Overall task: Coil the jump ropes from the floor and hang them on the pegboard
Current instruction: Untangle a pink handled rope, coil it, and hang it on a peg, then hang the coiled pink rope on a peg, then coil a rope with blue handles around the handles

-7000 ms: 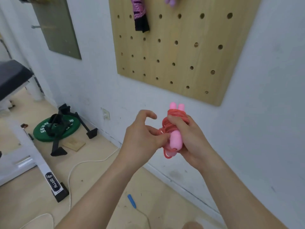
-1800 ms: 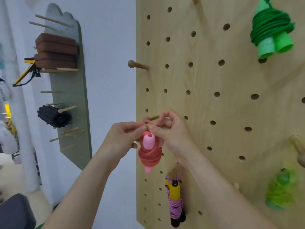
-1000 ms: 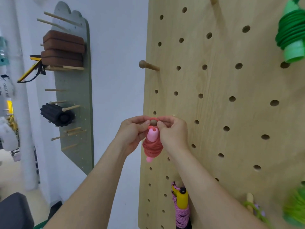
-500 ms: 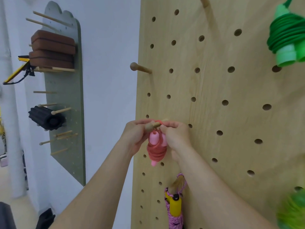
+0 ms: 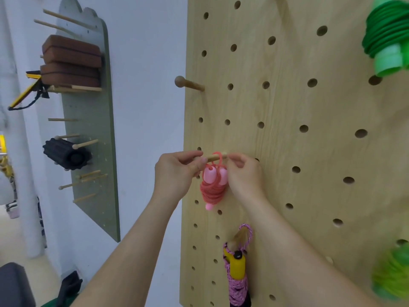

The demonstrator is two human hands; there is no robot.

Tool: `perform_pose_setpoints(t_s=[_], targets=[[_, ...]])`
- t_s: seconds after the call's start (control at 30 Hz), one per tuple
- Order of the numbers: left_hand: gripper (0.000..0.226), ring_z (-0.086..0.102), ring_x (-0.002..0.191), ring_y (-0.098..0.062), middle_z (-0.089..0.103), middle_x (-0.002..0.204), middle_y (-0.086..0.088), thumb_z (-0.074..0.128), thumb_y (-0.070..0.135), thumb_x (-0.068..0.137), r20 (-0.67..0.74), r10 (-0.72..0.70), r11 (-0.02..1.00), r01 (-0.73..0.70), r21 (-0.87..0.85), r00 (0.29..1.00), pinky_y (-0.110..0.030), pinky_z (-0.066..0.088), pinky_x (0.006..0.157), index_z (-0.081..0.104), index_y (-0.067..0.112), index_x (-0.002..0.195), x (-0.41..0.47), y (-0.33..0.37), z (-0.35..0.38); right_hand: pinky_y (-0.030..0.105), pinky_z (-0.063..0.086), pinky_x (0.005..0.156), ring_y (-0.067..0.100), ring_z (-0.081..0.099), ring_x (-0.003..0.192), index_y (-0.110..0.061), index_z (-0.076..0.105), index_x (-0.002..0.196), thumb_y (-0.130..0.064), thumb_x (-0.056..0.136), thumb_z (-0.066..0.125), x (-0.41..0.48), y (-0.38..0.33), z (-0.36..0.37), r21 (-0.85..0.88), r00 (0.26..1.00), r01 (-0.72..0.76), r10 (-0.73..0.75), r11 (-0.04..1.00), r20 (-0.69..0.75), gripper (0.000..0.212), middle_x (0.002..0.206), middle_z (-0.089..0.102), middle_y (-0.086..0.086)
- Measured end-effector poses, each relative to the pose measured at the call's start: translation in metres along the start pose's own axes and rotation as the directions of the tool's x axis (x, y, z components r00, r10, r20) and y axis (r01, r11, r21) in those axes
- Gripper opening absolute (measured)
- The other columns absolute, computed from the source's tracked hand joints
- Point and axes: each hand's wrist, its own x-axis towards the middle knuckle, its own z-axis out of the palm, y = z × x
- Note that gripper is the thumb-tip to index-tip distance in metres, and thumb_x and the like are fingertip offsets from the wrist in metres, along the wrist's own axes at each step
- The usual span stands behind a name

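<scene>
We stand at the wooden pegboard (image 5: 287, 107), and every place here is counted from the peg (image 5: 213, 157) at its left middle; the pink jump rope (image 5: 213, 187) hangs from that peg by a thin red loop slipped over the shaft, its two pink handles just under the peg and the red cord bundled round them, lying against the board.

Our left hand (image 5: 177, 173) is at the outer end of the peg, thumb and forefinger curled and pinching the tip; our right hand (image 5: 243, 176) is on the board side of the loop, fingers curled and fingertips drawn together at the peg; whether they nip the peg or the cord we cannot tell.

Below the peg hangs a pink-purple rope with a yellow handle (image 5: 235, 273) on its own peg; up and left of the peg a bare peg (image 5: 188, 84) juts out; far up and right of it hangs a dark green coiled rope (image 5: 385, 41); far down and right, a blurred light green bundle (image 5: 391, 278).

Left of the peg, on the white wall, a grey-green board (image 5: 88, 196) carries brown blocks (image 5: 70, 60) and a black roller (image 5: 66, 154).
</scene>
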Motion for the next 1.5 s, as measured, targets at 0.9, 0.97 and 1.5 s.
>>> perform_pose_setpoints(t_s=[0.9,0.97,1.5], targets=[[0.039,0.044,0.051,-0.008,0.052,0.052,0.011,0.053,0.026,0.097,0.139,-0.368,0.866,0.284,0.413,0.919,-0.02,0.036,0.05,0.06,0.028,0.058,-0.237,-0.165,-0.043,0.036,0.049,0.065,0.035,0.065,0.094,-0.032,0.071,0.094,-0.026,0.093,0.047,-0.206,0.142,-0.004,-0.403,0.484,0.049,0.331,0.914,0.81,0.025,0.097,0.07,0.01],[0.029,0.05,0.059,-0.007,0.058,0.063,0.011,0.052,0.012,0.094,0.144,-0.473,0.791,0.347,0.505,0.869,-0.019,0.041,0.053,0.061,0.03,0.072,-0.282,-0.219,-0.053,0.031,0.049,0.07,0.026,0.064,0.089,-0.034,0.07,0.108,-0.026,0.095,0.048,-0.237,0.192,0.006,-0.491,0.386,0.019,0.447,0.871,0.807,0.027,0.099,0.069,0.004],[0.033,0.058,0.093,-0.015,0.062,0.11,0.002,0.051,0.002,0.082,-0.033,-0.995,0.046,0.714,0.699,0.097,-0.018,0.039,0.072,0.065,0.023,0.102,-0.776,-0.647,-0.083,0.033,0.045,0.078,0.019,0.051,0.095,-0.026,0.03,0.148,-0.017,0.095,0.056,-0.644,0.703,0.011,-0.835,-0.189,-0.517,0.927,0.186,0.323,0.06,0.119,0.051,0.008]])
